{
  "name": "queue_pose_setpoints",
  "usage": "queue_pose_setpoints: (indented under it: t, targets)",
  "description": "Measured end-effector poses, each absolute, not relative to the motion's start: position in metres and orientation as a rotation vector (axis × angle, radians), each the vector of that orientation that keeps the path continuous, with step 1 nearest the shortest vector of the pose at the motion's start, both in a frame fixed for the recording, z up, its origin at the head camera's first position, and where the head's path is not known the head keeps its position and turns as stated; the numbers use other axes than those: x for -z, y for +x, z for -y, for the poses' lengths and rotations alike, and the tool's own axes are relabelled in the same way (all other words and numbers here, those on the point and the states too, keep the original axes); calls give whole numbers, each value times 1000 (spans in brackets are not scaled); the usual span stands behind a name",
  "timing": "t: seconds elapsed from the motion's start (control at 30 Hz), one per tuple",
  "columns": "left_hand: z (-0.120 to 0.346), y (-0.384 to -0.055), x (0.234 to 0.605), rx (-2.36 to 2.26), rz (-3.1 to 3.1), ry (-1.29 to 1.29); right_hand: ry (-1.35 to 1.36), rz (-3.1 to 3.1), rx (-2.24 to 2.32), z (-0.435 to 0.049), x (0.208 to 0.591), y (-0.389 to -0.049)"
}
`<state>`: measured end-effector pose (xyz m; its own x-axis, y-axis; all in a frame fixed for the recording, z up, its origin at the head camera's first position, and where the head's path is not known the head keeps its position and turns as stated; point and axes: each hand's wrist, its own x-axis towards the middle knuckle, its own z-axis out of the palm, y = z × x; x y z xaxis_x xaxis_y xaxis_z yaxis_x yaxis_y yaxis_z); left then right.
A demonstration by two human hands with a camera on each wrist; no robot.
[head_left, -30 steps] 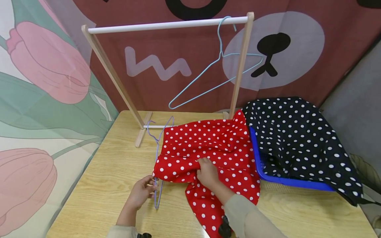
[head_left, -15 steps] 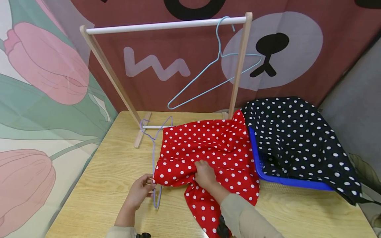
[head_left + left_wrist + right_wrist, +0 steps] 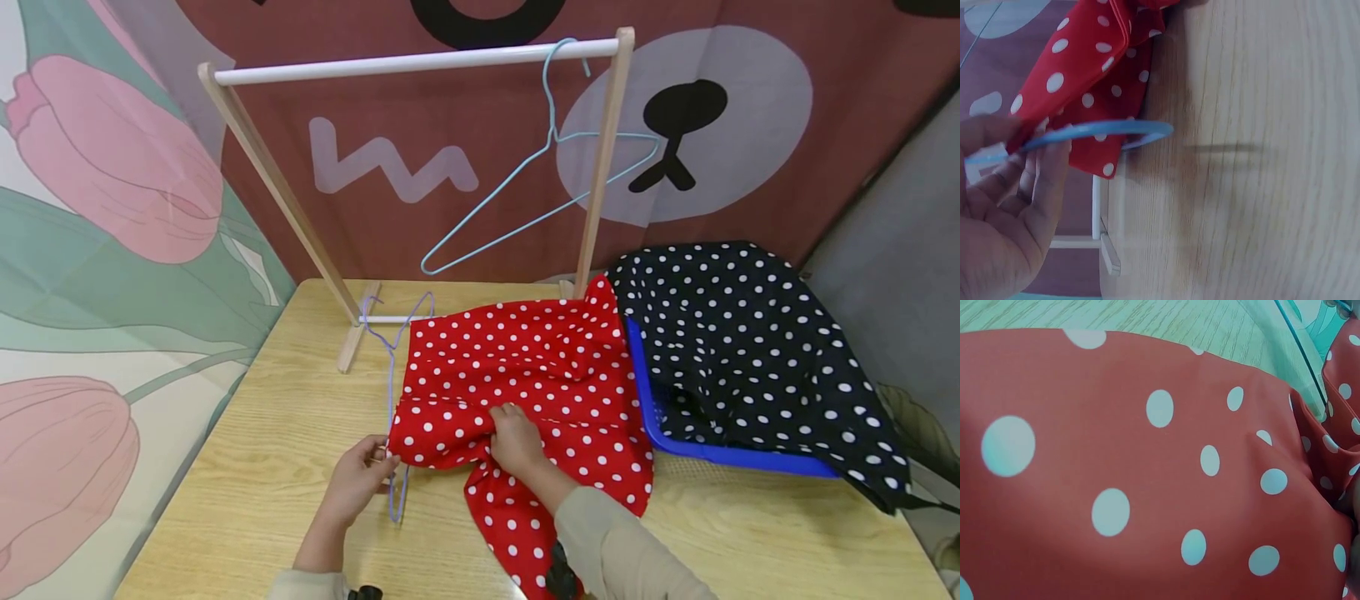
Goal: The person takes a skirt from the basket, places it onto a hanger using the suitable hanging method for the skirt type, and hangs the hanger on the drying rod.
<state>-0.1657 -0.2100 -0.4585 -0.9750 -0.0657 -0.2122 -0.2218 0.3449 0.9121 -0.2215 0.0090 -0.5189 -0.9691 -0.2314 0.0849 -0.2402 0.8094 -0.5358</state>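
Note:
A red polka-dot cloth (image 3: 517, 358) lies spread and wrinkled over the table, its lower part trailing toward the front edge. Beneath its left edge runs a lavender wire hanger (image 3: 391, 375), hook toward the rack and lower end sticking out near me. My left hand (image 3: 352, 479) pinches the cloth's left corner beside the hanger; in the left wrist view the hanger (image 3: 1116, 127) passes across the fingers, which are partly hidden by it. Bunching the middle of the cloth, my right hand (image 3: 516, 437) grips a fold. The right wrist view is mostly filled by cloth (image 3: 1147, 462).
A wooden rack with a white top bar (image 3: 420, 63) stands at the back, a light blue hanger (image 3: 495, 196) hooked near its right post. At right, a blue basket (image 3: 735, 457) holds a black polka-dot cloth (image 3: 750, 358) draped over its sides. The table (image 3: 247, 467) is light wood.
The left thumb has come onto the cloth's corner, and that edge has shifted slightly nearer me. The lavender hanger's hook swung left, then partly back. My right hand keeps its hold.

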Motion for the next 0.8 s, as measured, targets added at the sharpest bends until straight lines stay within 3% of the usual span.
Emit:
queue_pose_setpoints:
  t: [0.33, 0.8]
  targets:
    - [202, -167, 462, -1571, -2633, -376, 403, 2947, -894, -11, 519, -221]
    - [205, -166, 458, -1798, -2394, -364, 374, 2994, -923, -11, 517, -221]
